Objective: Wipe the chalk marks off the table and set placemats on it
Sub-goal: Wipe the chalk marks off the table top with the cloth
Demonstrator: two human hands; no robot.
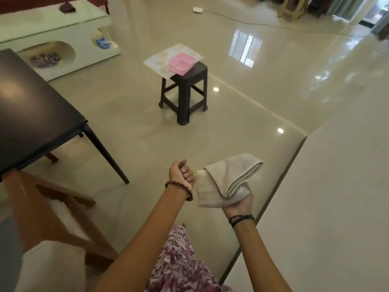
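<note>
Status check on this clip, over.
Right hand grips cloth; left hand curled, empty. Placemats on stool. Path clear.

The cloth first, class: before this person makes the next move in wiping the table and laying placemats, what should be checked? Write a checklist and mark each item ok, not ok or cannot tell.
1. cloth held in right hand: ok.
2. left hand free: ok, curled, holding nothing.
3. Chalk marks gone from black table: cannot tell; only part shows.
4. Placemats within view: ok, patterned mat lies on the stool.
5. Mat free to lift: not ok, pink tub sits on it.
</note>
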